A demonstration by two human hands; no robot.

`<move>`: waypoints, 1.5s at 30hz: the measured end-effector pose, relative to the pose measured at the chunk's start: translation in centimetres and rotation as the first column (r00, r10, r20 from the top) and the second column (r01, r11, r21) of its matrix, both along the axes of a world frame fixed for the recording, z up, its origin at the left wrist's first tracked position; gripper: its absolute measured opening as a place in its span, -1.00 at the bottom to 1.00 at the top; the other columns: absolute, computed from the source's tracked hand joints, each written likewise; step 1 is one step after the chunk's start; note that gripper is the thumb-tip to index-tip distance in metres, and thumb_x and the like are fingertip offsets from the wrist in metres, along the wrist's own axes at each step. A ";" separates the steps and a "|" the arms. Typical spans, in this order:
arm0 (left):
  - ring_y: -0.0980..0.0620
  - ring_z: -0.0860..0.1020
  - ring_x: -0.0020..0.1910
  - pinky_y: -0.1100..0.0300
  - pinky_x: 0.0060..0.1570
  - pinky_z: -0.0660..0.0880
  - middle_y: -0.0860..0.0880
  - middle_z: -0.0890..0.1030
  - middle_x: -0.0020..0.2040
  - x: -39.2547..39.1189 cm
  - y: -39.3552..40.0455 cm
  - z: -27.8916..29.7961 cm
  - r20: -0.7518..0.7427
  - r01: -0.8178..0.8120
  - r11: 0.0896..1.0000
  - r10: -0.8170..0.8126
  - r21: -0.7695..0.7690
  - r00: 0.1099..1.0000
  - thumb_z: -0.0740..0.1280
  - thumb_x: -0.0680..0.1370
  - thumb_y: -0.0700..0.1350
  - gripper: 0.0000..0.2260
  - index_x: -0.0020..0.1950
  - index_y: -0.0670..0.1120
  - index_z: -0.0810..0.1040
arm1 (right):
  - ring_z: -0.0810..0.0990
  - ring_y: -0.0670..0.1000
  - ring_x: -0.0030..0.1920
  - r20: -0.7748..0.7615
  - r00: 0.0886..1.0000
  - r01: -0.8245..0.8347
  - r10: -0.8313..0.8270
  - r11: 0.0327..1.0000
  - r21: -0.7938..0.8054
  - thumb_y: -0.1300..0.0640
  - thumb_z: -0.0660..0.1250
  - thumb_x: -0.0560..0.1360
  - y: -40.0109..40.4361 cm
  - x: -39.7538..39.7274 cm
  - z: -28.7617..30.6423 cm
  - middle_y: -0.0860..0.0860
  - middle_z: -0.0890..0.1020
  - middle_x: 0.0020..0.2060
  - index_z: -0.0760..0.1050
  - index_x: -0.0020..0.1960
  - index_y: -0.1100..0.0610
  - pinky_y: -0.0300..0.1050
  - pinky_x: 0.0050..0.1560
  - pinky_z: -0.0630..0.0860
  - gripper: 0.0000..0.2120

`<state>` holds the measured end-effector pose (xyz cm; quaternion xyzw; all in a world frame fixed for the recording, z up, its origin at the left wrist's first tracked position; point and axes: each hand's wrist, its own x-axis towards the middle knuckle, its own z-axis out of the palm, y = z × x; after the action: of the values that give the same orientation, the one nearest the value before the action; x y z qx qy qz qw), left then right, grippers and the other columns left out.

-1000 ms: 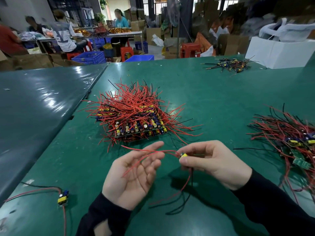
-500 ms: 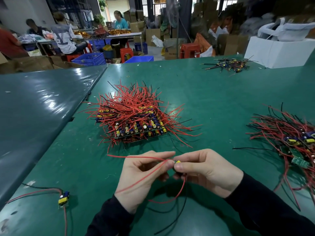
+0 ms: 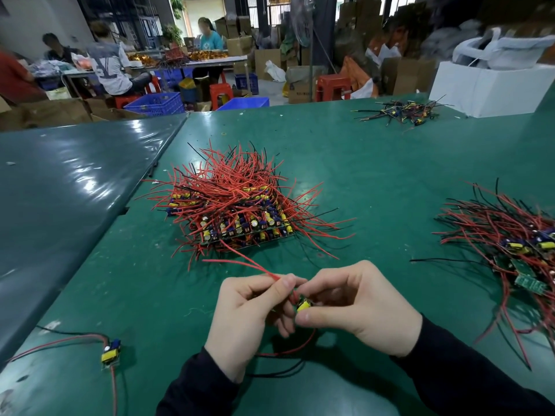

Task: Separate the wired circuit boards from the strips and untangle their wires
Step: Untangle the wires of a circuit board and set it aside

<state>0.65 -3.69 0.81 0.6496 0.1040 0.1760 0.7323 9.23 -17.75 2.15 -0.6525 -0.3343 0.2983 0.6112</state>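
Near the green table's front edge, a small circuit board is pinched by the right hand while the left hand pinches its red wire, with the heap of wired boards on strips farther back and a separated pile at right.

Mostly hidden between the fingers of left hand and right hand: small circuit board, only its yellow part showing; right of right hand, wired pile cut off by frame edge.
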 end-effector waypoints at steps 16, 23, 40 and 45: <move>0.07 0.41 -0.50 0.31 -0.46 0.37 -0.12 0.50 -0.44 -0.2 1.0 0.2 -0.042 0.068 0.997 -0.067 0.024 0.997 0.36 0.37 -0.02 -0.71 -0.11 -0.20 0.70 | 0.47 -0.09 -0.46 -0.033 0.991 -0.132 0.129 0.984 -0.121 0.28 0.30 0.52 0.7 -0.7 -0.2 0.00 0.60 -0.41 0.57 -0.20 0.13 -0.30 -0.39 0.37 -0.84; 0.06 0.40 -0.55 0.28 -0.53 0.35 -0.14 0.47 -0.49 -0.1 0.9 0.3 -0.066 0.048 0.997 -0.053 -0.065 0.996 0.33 0.39 -0.04 -0.72 -0.21 -0.25 0.68 | 0.44 0.00 -0.41 0.313 0.937 -0.127 0.155 0.986 -0.107 0.11 0.30 0.54 0.3 -0.8 -0.9 0.04 0.57 -0.40 0.58 -0.21 0.09 -0.11 -0.34 0.43 -0.82; 0.10 0.46 -0.53 0.33 -0.54 0.41 -0.11 0.57 -0.46 0.2 0.5 -0.4 -0.098 -0.018 1.000 0.018 -0.002 0.995 0.42 0.34 -0.26 -0.92 -0.30 -0.27 0.66 | 0.48 -0.09 -0.40 0.310 0.945 -0.065 0.107 0.987 -0.144 0.17 0.30 0.55 0.6 -0.2 -1.9 -0.03 0.58 -0.40 0.57 -0.23 -0.04 -0.20 -0.33 0.43 -0.77; 0.02 0.48 -0.58 0.24 -0.52 0.43 -0.08 0.53 -0.52 0.3 0.5 -1.2 -0.061 -0.104 0.922 0.137 0.374 0.989 0.42 0.45 -0.28 -0.85 -0.33 -0.17 0.61 | 0.51 -0.01 -0.33 0.624 0.774 0.057 0.110 0.969 -0.241 0.08 0.27 0.53 0.4 -0.4 -2.4 0.02 0.59 -0.36 0.53 -0.21 0.05 0.01 -0.22 0.47 -0.84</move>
<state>0.94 -3.20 -0.36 0.7750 0.1403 0.2089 0.5797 8.81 -17.32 -0.28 -0.7806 -0.4895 0.1094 0.3729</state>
